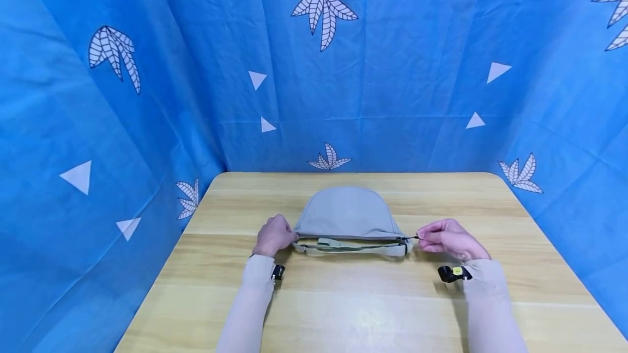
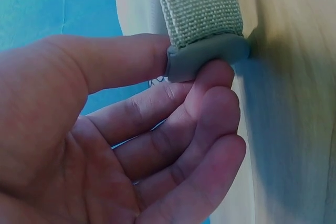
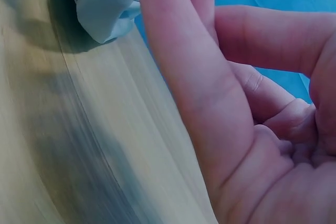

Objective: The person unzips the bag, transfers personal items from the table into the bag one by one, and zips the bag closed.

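A grey half-moon waist bag (image 1: 349, 212) lies flat on the table, its curved side away from me. Along its near edge runs a pale green webbing strap (image 1: 343, 248). At the bag's left end is my left hand (image 1: 275, 236), its thumb and index finger pinching the grey end tab (image 2: 210, 56) below the webbing. My right hand (image 1: 450, 238) is off the bag's right end and pinches a thin dark zipper pull (image 1: 411, 237) stretched out from the corner. In the right wrist view the grey corner (image 3: 105, 11) shows beside the fingertips, which hide most of the pull.
The wooden table (image 1: 373, 309) has rounded far corners. Blue patterned curtains (image 1: 417, 70) enclose it at the back and both sides. A small black camera sits on each wrist, the right one (image 1: 453, 273) with a yellow label.
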Motion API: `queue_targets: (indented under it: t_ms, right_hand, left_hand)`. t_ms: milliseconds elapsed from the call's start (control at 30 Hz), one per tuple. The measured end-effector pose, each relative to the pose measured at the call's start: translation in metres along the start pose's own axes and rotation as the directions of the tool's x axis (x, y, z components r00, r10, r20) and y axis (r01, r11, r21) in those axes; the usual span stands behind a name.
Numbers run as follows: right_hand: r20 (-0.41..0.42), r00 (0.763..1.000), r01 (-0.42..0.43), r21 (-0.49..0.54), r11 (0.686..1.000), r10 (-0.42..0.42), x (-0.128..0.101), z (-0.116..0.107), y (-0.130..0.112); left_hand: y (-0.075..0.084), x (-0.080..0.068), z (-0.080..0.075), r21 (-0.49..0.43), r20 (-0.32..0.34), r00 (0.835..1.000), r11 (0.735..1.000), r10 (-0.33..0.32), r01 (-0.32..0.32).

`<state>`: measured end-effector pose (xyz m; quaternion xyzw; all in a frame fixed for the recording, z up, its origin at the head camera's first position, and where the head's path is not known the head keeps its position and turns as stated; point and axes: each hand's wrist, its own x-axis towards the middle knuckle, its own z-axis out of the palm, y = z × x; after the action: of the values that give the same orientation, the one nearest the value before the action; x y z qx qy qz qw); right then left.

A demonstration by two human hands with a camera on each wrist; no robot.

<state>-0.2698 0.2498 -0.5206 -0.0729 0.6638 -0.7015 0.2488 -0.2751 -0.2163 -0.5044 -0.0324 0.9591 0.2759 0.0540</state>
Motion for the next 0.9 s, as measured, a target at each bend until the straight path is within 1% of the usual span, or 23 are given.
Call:
queue_targets:
  t_ms: [133,300,500,600,733,800,833,900]
  right_hand:
    - [-0.018,1.000,-0.002,-0.006,1.000,0.002,0.000,-0.002,0.000]
    - [-0.030,0.999,-0.010,-0.033,0.999,0.009,0.000,-0.004,-0.003]
    - [-0.026,0.999,-0.043,-0.077,0.996,0.041,0.002,-0.001,-0.001]
    - [-0.029,0.998,-0.060,-0.143,0.988,0.056,0.004,0.001,-0.001]
    - [-0.027,0.997,-0.073,-0.258,0.963,0.068,0.006,0.003,-0.003]
    - [-0.052,0.996,-0.082,-0.303,0.949,0.070,0.005,0.004,-0.006]
    - [-0.080,0.994,-0.091,-0.320,0.943,0.069,0.005,0.005,-0.008]
    - [-0.158,0.986,-0.097,-0.355,0.930,0.043,0.002,0.006,-0.013]
  left_hand:
    - [0.001,0.002,0.001,-0.009,0.005,1.000,1.000,-0.005,0.005]
    - [0.001,0.005,0.001,-0.026,0.016,1.000,1.000,0.015,-0.015]
    - [-0.003,0.003,-0.001,-0.032,0.035,0.999,0.999,0.040,-0.039]
    - [-0.005,0.003,-0.003,-0.035,0.045,0.997,0.998,0.062,-0.061]
    - [-0.008,0.002,-0.008,-0.033,0.073,0.992,0.995,0.098,-0.096]
    - [-0.009,0.001,-0.012,-0.021,0.074,0.990,0.993,0.117,-0.116]
    - [-0.009,-0.001,-0.015,-0.011,0.066,0.990,0.992,0.127,-0.127]
    - [-0.009,-0.003,-0.019,0.003,0.023,0.987,0.987,0.160,-0.160]
